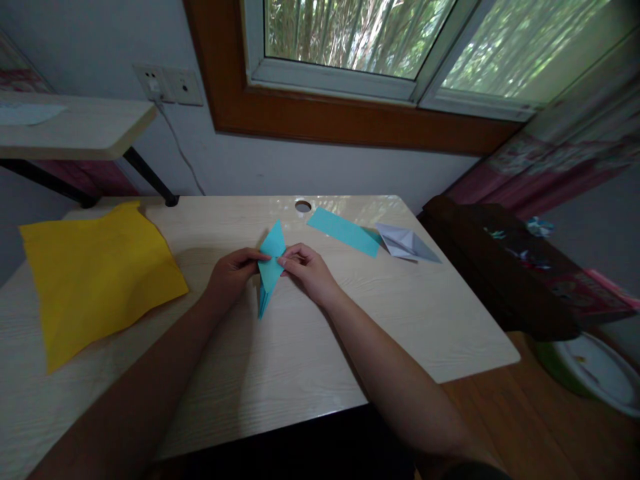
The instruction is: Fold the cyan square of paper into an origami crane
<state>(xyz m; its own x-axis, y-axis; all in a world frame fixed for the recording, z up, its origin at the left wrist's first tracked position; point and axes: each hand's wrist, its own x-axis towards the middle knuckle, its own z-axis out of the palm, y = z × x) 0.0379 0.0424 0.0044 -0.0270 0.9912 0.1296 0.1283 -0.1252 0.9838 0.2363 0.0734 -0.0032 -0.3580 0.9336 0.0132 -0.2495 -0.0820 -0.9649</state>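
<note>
A piece of turquoise folded paper (pixel 271 275), long and diamond-shaped, is held between my two hands above the middle of the table. Its upper end comes to a point, and its lower end narrows into layered, slightly parted tips. My left hand (pixel 235 270) pinches its left edge with thumb and fingers. On the opposite edge, my right hand (pixel 307 270) grips the paper, its thumb lying over the front near the middle. The fingers behind the paper are partly hidden.
Right of my hands lie a turquoise paper strip (pixel 345 231) and a folded white paper (pixel 400 241). A large yellow sheet (pixel 100 273) covers the table's left side. A shelf (pixel 115 130) on black legs rises at the back left. The table (pixel 400 320) has a round hole near its back edge.
</note>
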